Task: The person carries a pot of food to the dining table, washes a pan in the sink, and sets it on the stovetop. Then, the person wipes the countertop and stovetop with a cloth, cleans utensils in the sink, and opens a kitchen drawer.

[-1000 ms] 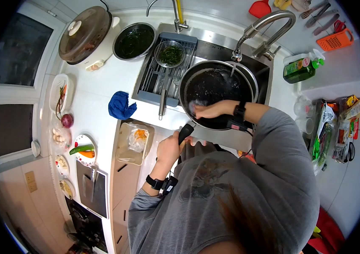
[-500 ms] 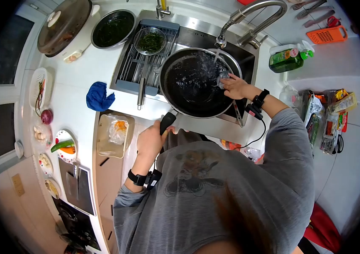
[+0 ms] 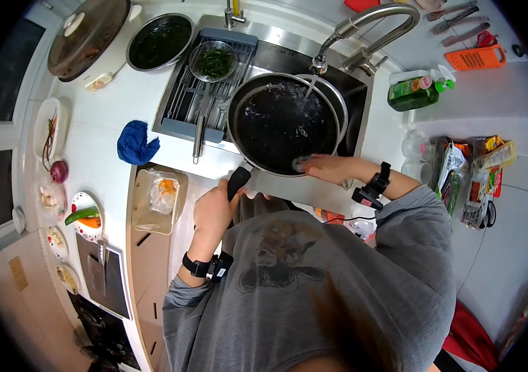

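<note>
My left hand (image 3: 212, 209) is wrapped round the black handle of a frying pan (image 3: 282, 124), which is held over the sink. Water runs from the faucet (image 3: 319, 64) into the pan, and its dark inside is wet. At the pan's near rim, my right hand (image 3: 329, 168) presses a small silvery scrubber (image 3: 301, 163) against the inner wall. The fingers partly cover the scrubber. Behind the pan, another round metal vessel (image 3: 342, 106) shows only its right edge.
Left of the pan, a strainer (image 3: 213, 62) with greens lies across the grey drying rack (image 3: 220, 134). A blue cloth (image 3: 135, 144) rests on the counter. A bin (image 3: 180, 214) hangs below the counter edge. Green detergent (image 3: 412, 94) stands to the right.
My right hand has moved with the scrubber from the pan's right side down to its near rim. My left hand keeps hold of the handle. The whole view has shifted slightly.
</note>
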{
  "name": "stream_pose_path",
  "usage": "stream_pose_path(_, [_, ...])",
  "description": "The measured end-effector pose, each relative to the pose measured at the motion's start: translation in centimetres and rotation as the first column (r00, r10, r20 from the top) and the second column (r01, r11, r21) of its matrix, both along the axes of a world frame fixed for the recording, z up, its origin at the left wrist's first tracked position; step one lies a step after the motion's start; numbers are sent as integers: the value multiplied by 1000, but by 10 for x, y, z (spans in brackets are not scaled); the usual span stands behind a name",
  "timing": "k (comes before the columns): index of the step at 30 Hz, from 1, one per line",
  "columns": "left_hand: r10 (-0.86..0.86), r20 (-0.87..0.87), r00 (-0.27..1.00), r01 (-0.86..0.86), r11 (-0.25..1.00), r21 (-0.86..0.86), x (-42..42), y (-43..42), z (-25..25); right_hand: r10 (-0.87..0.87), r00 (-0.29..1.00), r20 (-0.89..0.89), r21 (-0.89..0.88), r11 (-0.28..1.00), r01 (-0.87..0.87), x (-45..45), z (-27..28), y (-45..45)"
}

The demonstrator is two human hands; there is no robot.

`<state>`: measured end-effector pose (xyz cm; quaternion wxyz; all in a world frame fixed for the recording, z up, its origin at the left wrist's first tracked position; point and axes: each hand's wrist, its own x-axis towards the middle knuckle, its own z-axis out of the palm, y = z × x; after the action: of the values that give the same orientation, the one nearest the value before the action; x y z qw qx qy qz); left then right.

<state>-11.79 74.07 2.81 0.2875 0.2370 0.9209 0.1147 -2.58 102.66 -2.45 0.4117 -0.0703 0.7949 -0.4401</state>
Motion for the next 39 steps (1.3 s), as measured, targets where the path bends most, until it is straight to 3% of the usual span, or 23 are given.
stream_pose_path(1, [0,0,1000,0,1000,7,0,-1,-1,295,955,-30,233,931,-280,-6,1,11])
stream_pose_path(2, [1,-1,1000,-1,1000,6,1,-2,-1,562,827,9,452,736,-505,-10,1,22])
stream_pose_path(4, [-20,7,1000,20,1000,24,0,-2,-1,581,808,98,629,593,-503,-14,-12,40])
stream_pose_path(5, [-17,-1,1000,17,1000,23,0,-3,-3,277,956,91,617,738,-272,-17,-26,47])
stream_pose_path(6, [-52,-33,998,53,998,36,0,-4,-5,244,954,177,638,710,-300,-31,-16,44])
stream_pose_path(9, [-100,-91,991,105,993,51,1,-9,-11,174,975,141,779,588,-217,-53,-43,47])
stream_pose_path(13, [-103,-114,988,112,990,84,0,-11,-15,-56,998,2,738,674,37,-93,-61,33])
stream_pose_path(17, [-147,-152,977,162,983,91,-1,-12,-16,-192,981,-34,594,786,174,-137,-94,9])
stream_pose_path(20, [-168,-141,976,176,983,48,1,-12,-16,-343,939,-11,466,829,308,-161,-77,-20])
stream_pose_path(24, [-124,-147,981,137,987,84,3,-14,-21,-360,931,61,83,931,355,-166,-75,-48])
stream_pose_path(27, [-127,-133,983,137,988,70,2,-13,-18,-284,949,135,-136,944,302,-147,-64,-72])
stream_pose_path(28, [-131,-129,983,139,988,59,1,-13,-19,-235,956,174,-143,955,261,-133,-32,-78])
stream_pose_path(32, [-132,-129,983,139,989,43,1,-15,-25,89,963,253,-218,975,-32,-85,-27,-75])
stream_pose_path(34, [-129,-133,983,138,989,56,1,-14,-21,159,943,293,-455,890,-9,-60,-40,-59])
stream_pose_path(35, [-118,-138,983,129,989,69,1,-13,-19,177,934,311,-458,889,-16,-48,-41,-44])
stream_pose_path(36, [-124,-143,982,135,988,71,-1,-12,-18,181,934,308,-353,933,-65,-40,-29,-30])
stream_pose_path(39, [-152,-78,985,158,984,79,-10,-15,-22,215,939,268,112,961,-253,-21,-1,10])
